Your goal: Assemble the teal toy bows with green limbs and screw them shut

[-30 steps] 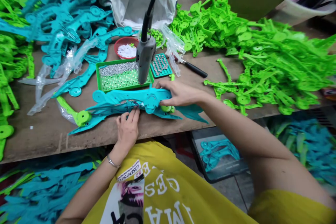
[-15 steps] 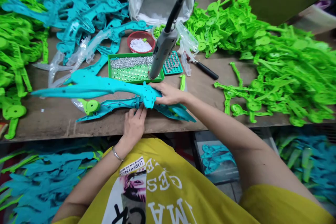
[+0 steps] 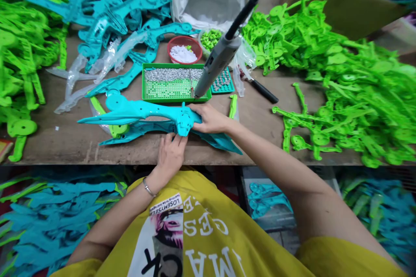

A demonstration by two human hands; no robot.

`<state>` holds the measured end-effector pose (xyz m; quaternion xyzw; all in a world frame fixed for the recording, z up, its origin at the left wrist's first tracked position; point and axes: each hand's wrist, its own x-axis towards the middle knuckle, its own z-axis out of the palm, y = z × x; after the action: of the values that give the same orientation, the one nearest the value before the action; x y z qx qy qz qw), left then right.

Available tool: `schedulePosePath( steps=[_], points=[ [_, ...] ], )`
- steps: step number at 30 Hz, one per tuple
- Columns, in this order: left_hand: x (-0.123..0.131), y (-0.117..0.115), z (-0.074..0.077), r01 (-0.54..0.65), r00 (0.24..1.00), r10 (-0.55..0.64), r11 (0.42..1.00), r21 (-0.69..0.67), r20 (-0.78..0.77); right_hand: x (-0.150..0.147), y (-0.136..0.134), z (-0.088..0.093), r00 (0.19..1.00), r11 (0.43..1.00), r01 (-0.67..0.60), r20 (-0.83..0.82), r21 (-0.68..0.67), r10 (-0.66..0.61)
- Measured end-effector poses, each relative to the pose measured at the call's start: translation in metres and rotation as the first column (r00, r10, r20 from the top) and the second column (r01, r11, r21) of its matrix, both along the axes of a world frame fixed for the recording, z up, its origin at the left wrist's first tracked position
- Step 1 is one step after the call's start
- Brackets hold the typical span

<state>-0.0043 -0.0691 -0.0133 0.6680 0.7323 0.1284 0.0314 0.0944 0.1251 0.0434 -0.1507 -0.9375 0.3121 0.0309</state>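
Observation:
My right hand (image 3: pixel 209 118) grips the middle of a long teal plastic toy part (image 3: pixel 143 114) held just above a second teal part (image 3: pixel 143 129) lying at the wooden bench's front edge. My left hand (image 3: pixel 170 154) rests on the lower part's near side, fingers together and pressed against it. A grey electric screwdriver (image 3: pixel 216 64) hangs on a black cable, its tip just above the parts. Behind them stands a green tray of small screws (image 3: pixel 172 83).
Heaps of green parts (image 3: pixel 341 78) cover the right and far left of the bench (image 3: pixel 65 143); teal parts (image 3: pixel 107 13) pile at the back left. A red bowl (image 3: pixel 183 49), a small teal tray (image 3: pixel 224 82), a black-handled tool (image 3: pixel 261 88) and a cardboard box (image 3: pixel 344 6) stand behind.
The upper teal part has swung: its long end went out left, then came back in. The hanging screwdriver has tilted and shifted right in view. My left hand stayed on the lower part.

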Motion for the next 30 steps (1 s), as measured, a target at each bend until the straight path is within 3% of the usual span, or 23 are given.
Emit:
schedulePosePath(
  steps=[11, 18, 22, 24, 26, 27, 28, 29, 30],
  points=[
    [0.003, -0.006, -0.010, 0.035, 0.999, -0.038, 0.996, 0.086, 0.027, 0.000, -0.001, -0.022, 0.995, 0.997, -0.078, -0.055, 0.027, 0.080],
    [-0.008, -0.012, -0.005, 0.106, 0.993, -0.109, 0.989, 0.102, 0.033, -0.007, -0.006, -0.016, 0.994, 0.995, -0.101, 0.039, 0.010, 0.100],
    [-0.017, -0.026, -0.007, 0.205, 0.970, -0.231, 0.945, 0.256, 0.078, -0.009, -0.008, -0.015, 0.994, 0.995, -0.103, 0.031, 0.007, 0.102],
    [-0.028, -0.041, -0.003, 0.199, 0.961, -0.257, 0.901, 0.386, 0.104, -0.008, -0.007, -0.018, 0.995, 0.996, -0.090, 0.045, 0.023, 0.089],
    [-0.047, -0.057, 0.006, 0.030, 0.980, -0.128, 0.852, 0.523, 0.154, -0.006, -0.006, -0.021, 0.995, 0.996, -0.082, 0.057, 0.037, 0.080],
    [-0.060, -0.065, 0.012, -0.132, 0.980, 0.020, 0.808, 0.574, 0.197, -0.006, -0.005, -0.022, 0.995, 0.996, -0.081, 0.061, 0.040, 0.078],
    [-0.075, -0.072, 0.018, -0.371, 0.927, 0.257, 0.736, 0.566, 0.273, -0.005, -0.005, -0.023, 0.995, 0.996, -0.081, 0.064, 0.041, 0.078],
    [-0.091, -0.078, 0.024, -0.593, 0.805, 0.470, 0.619, 0.514, 0.362, -0.004, -0.005, -0.023, 0.995, 0.996, -0.082, 0.065, 0.038, 0.079],
    [-0.107, -0.082, 0.029, -0.748, 0.663, 0.598, 0.513, 0.421, 0.450, -0.004, -0.005, -0.023, 0.994, 0.996, -0.085, 0.065, 0.033, 0.082]
  ],
)
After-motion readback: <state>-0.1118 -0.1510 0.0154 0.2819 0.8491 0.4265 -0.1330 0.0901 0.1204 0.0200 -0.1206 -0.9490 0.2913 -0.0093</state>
